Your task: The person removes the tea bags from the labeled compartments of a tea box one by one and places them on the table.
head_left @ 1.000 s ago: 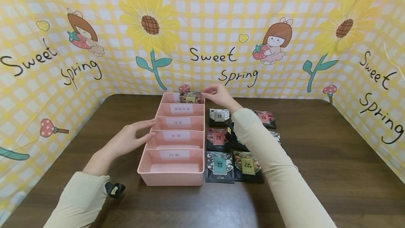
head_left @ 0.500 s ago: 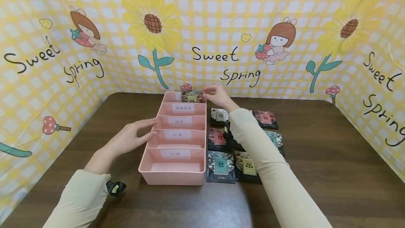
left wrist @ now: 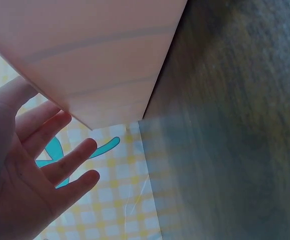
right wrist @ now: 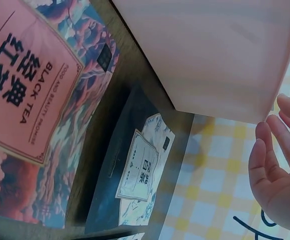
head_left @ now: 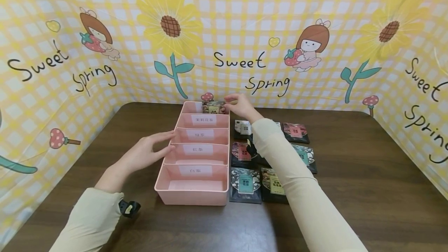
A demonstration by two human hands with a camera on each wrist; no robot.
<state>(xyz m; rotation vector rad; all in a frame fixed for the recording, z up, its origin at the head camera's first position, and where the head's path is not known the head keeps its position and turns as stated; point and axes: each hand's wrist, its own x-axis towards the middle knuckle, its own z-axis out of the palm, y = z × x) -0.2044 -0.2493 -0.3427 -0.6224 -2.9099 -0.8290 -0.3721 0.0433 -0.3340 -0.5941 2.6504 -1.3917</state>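
A long pink divider box (head_left: 191,197) with paper-labelled compartments stands on the table. My left hand (head_left: 143,151) is at its left side; thumb and first fingers touch the rim, and the other fingers stick out free in the left wrist view. My right hand (head_left: 243,106) reaches to the far right corner, its fingertips right at the rim. In the right wrist view those fingers (right wrist: 266,160) are gently bent beside the pink wall. A tea sachet (head_left: 214,108) with a yellow-green label stands upright in the farthest compartment, beside my right fingertips. Its lower part is hidden.
Several tea sachets lie in rows right of the box: a turquoise-labelled one (head_left: 245,185), a yellow-green one (head_left: 273,185), a red one (head_left: 241,154), a white one (head_left: 242,128) and another red one (head_left: 296,132). My right sleeve covers part of them. A checked cloth (head_left: 241,22) hangs behind.
The whole head view has shifted slightly to the right. Both hands stay at the same places on the box, and the sachet in the far compartment stays put.
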